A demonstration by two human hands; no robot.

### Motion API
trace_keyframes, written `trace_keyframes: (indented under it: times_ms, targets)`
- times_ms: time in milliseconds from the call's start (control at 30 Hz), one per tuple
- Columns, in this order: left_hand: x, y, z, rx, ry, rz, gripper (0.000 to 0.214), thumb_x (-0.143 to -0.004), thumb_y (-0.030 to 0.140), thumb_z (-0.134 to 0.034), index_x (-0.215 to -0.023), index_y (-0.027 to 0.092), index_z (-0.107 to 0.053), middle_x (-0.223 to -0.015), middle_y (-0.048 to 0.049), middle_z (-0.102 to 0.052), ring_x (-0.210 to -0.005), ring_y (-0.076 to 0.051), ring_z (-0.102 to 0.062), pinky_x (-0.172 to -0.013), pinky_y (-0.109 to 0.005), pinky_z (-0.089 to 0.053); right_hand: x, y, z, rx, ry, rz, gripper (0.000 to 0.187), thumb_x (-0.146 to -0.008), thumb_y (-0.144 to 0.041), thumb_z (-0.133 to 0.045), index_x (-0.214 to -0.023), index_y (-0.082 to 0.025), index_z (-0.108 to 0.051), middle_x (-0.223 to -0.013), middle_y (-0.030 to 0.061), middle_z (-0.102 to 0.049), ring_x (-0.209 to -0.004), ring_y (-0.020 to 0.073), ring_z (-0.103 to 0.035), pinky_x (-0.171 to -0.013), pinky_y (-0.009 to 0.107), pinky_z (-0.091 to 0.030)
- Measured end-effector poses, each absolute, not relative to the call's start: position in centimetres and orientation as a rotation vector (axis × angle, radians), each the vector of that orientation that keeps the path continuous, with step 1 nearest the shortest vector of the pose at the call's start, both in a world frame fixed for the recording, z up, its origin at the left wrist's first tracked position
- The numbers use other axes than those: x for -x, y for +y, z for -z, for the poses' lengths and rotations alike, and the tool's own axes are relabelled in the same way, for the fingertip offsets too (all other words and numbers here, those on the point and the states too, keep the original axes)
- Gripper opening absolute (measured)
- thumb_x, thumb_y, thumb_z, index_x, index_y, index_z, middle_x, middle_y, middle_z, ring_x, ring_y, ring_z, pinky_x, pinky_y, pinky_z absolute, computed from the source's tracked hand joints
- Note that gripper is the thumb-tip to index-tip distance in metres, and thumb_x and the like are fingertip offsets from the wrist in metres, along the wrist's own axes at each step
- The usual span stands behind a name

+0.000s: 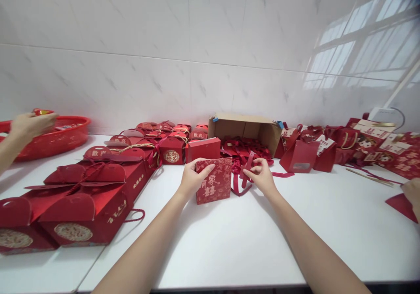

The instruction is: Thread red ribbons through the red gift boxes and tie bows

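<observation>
Centre of the frame: the left hand grips the upper left corner of a square, red, patterned paper packet, thumb across the front, probably to keep its printed face upright. Just right, the right hand pinches a narrow, dark-red strip between thumb and fingertips, likely for fine control. Behind, a brown cardboard carton opens forward, presumably keeping the shiny red ribbons within reach.

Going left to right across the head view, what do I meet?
Red basket, left hand, patterned red box, red strip, right hand, windowed red box, another person's hand at the right edge.
</observation>
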State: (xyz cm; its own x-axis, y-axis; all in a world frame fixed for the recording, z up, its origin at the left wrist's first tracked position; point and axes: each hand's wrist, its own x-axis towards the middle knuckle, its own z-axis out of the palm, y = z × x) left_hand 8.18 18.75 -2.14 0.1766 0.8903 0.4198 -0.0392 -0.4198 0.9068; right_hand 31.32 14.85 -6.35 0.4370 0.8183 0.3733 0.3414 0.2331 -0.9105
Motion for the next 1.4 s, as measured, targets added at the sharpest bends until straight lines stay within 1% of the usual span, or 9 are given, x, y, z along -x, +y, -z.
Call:
trace_keyframes:
  times_ms: [167, 367, 533, 700, 833, 967, 1100, 1267, 1400]
  targets:
    - [-8.1, 18.8, 2.0, -1.641, 0.837, -1.375, 0.026, -0.065, 0.039, -0.07, -0.078, 0.016, -0.067, -0.078, -0.0055, -0.07, -0.071, -0.018, -0.063, -0.062, -0.025, -0.048, -31.5, 15.2, 6.4, 1.3, -1.163, -0.43, 0.047, -0.064, -0.045, -0.069, -0.098, -0.017, -0.053, -0.06, -0.0015, -0.06, -0.057, 0.017, -0.059, -0.056, 0.029, -0.047]
    - [-8.1, 18.8, 2.1, -1.629, 0.833, -1.37, 0.027, -0.065, 0.039, -0.07, -0.078, 0.016, -0.067, -0.078, -0.0052, -0.07, -0.07, -0.018, -0.063, -0.063, -0.025, -0.048, -31.0, 15.0, 6.1, 1.226, -1.157, -0.485, 0.037, -0.065, -0.046, -0.069, -0.086, -0.015, -0.064, -0.085, 0.0084, -0.069, -0.076, 0.02, -0.064, -0.073, 0.033, -0.051]
    - [-8.1, 18.8, 2.1, -1.64, 0.834, -1.361, 0.028, -0.066, 0.039, -0.07, -0.079, 0.015, -0.066, -0.077, -0.0061, -0.069, -0.07, -0.018, -0.063, -0.063, -0.027, -0.049, -30.2, 13.9, 4.9, 1.309, -1.149, -0.264, 0.038, -0.074, -0.051, -0.059, -0.086, -0.016, -0.067, -0.087, 0.0074, -0.069, -0.083, 0.0216, -0.062, -0.079, 0.034, -0.047]
    - [-8.1, 18.8, 2.2, -1.632, 0.826, -1.38, 0.027, -0.065, 0.039, -0.07, -0.079, 0.016, -0.067, -0.078, -0.0055, -0.07, -0.07, -0.018, -0.063, -0.063, -0.025, -0.048, -30.6, 13.7, 4.5, 1.262, -0.958, -0.233, 0.046, -0.084, -0.053, -0.041, -0.076, -0.016, -0.067, -0.075, 0.0047, -0.067, -0.078, 0.0198, -0.062, -0.074, 0.03, -0.048]
    - [-8.1, 18.9, 2.3, -1.66, 0.83, -1.367, 0.026, -0.068, 0.039, -0.069, -0.08, 0.016, -0.066, -0.079, -0.0044, -0.07, -0.071, -0.017, -0.063, -0.063, -0.024, -0.048, -31.3, 14.0, 4.9, 1.323, -0.909, -0.109, 0.039, -0.079, -0.048, -0.053, -0.067, -0.014, -0.069, -0.066, 0.0032, -0.067, -0.068, 0.0195, -0.061, -0.068, 0.03, -0.048]
    - [-8.1, 19.0, 2.4, -1.668, 0.838, -1.357, 0.027, -0.068, 0.039, -0.068, -0.08, 0.016, -0.066, -0.078, -0.0039, -0.069, -0.071, -0.017, -0.062, -0.063, -0.024, -0.048, -31.2, 14.2, 5.2, 1.215, -0.944, -0.105, 0.033, -0.068, -0.042, -0.068, -0.083, -0.013, -0.071, -0.081, 0.0068, -0.071, -0.071, 0.0193, -0.063, -0.072, 0.033, -0.05]
    - [-8.1, 19.0, 2.4, -1.686, 0.834, -1.363, 0.025, -0.069, 0.039, -0.068, -0.08, 0.016, -0.065, -0.078, -0.0039, -0.069, -0.072, -0.017, -0.062, -0.064, -0.025, -0.048, -30.5, 14.2, 5.0, 1.093, -0.928, -0.261, 0.032, -0.064, -0.038, -0.073, -0.084, -0.014, -0.068, -0.08, 0.0066, -0.069, -0.075, 0.0189, -0.064, -0.076, 0.036, -0.052]
    - [-8.2, 18.8, 2.4, -1.716, 0.822, -1.395, 0.024, -0.072, 0.036, -0.066, -0.086, 0.017, -0.065, -0.085, -0.004, -0.068, -0.078, -0.018, -0.063, -0.069, -0.026, -0.049, -29.3, 13.6, 3.7, 0.903, -0.841, -0.498, 0.064, -0.06, -0.029, -0.079, -0.117, -0.022, -0.05, -0.068, -0.0059, -0.062, -0.067, 0.0105, -0.061, -0.071, 0.027, -0.051]
    - [-8.4, 18.5, 2.5, -1.748, 0.813, -1.447, 0.035, -0.073, 0.035, -0.065, -0.104, 0.02, -0.057, -0.096, -0.0043, -0.065, -0.081, -0.017, -0.063, -0.072, -0.028, -0.05, -28.3, 13.0, 2.8, 0.721, -0.816, -0.779, 0.042, -0.06, -0.027, -0.079, -0.096, -0.021, -0.058, -0.063, -0.0076, -0.058, -0.062, 0.0067, -0.058, -0.067, 0.02, -0.049]
